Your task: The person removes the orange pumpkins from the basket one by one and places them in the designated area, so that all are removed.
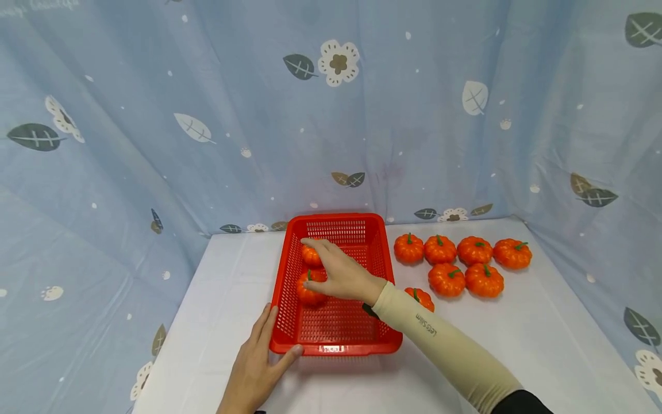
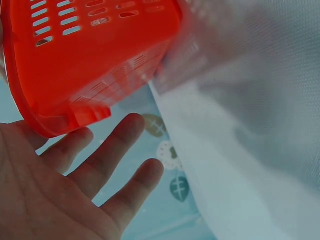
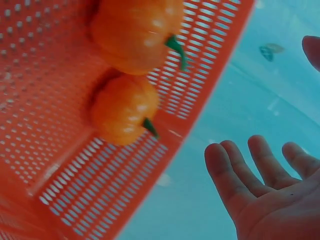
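Observation:
A red plastic basket (image 1: 331, 349) with slotted walls sits on the white table, two small orange pumpkins inside along its left wall. The nearer pumpkin (image 1: 310, 294) and the farther pumpkin (image 1: 311, 256) both show green stems; in the right wrist view they lie side by side. My right hand (image 1: 343, 275) hovers over them, fingers extended and palm bare in the right wrist view. At the basket's near left corner rests my left hand (image 1: 256, 359), fingers along the left side and thumb at the front rim. Its outer fingers (image 2: 107, 155) spread straight outside the basket wall.
Right of the basket several more pumpkins (image 1: 447, 280) stand in rough rows on the white table (image 1: 227, 270). One single pumpkin (image 1: 420, 298) lies partly behind the right forearm, close to the basket. A blue patterned curtain (image 1: 362, 126) hangs behind and around the table.

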`<state>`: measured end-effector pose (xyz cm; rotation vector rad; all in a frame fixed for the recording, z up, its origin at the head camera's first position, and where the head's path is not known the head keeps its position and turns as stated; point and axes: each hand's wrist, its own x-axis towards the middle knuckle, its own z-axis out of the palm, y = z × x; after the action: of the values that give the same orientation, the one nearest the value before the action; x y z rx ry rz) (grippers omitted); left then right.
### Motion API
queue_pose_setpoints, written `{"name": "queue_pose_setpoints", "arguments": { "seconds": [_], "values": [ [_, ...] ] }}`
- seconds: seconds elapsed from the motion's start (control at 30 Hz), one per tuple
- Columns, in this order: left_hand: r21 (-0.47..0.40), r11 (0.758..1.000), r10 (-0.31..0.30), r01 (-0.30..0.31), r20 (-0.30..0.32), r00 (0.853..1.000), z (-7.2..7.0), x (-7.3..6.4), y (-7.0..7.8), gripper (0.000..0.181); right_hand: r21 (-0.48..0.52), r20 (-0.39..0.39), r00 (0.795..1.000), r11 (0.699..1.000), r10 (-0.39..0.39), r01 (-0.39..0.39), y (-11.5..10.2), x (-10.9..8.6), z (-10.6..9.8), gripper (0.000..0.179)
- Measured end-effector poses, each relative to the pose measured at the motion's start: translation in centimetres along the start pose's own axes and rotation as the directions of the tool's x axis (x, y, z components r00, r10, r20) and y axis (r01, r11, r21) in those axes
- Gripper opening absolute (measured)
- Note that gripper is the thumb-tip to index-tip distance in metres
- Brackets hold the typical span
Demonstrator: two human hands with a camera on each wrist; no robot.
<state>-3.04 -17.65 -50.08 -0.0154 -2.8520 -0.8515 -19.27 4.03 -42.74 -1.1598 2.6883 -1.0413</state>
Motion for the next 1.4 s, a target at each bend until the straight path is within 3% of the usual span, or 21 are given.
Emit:
{"name": "queue_pose_setpoints", "arguments": {
  "seconds": [0.27,0.63,0.93,1.4],
  "values": [
    [0.006,1.000,0.024,-0.024,-0.017,1.000,0.1,-0.1,-0.1,0.097,-0.032,0.094,0.992,0.996,0.085,-0.083,1.6,0.1,1.9,0.092],
    [0.004,1.000,-0.004,0.004,-0.001,1.000,0.2,0.0,-0.1,0.096,-0.131,0.168,0.978,0.986,0.124,-0.102,2.3,0.9,3.7,0.091],
    [0.005,1.000,-0.004,0.004,-0.004,1.000,0.2,0.0,0.0,0.097,-0.211,0.256,0.954,0.972,0.154,-0.100,2.2,1.4,4.6,0.087],
    [-0.011,1.000,0.001,-0.001,0.005,1.000,0.2,0.0,-0.1,0.098,-0.273,0.266,0.952,0.959,0.149,-0.073,2.2,1.6,5.1,0.068]
  ]
}}
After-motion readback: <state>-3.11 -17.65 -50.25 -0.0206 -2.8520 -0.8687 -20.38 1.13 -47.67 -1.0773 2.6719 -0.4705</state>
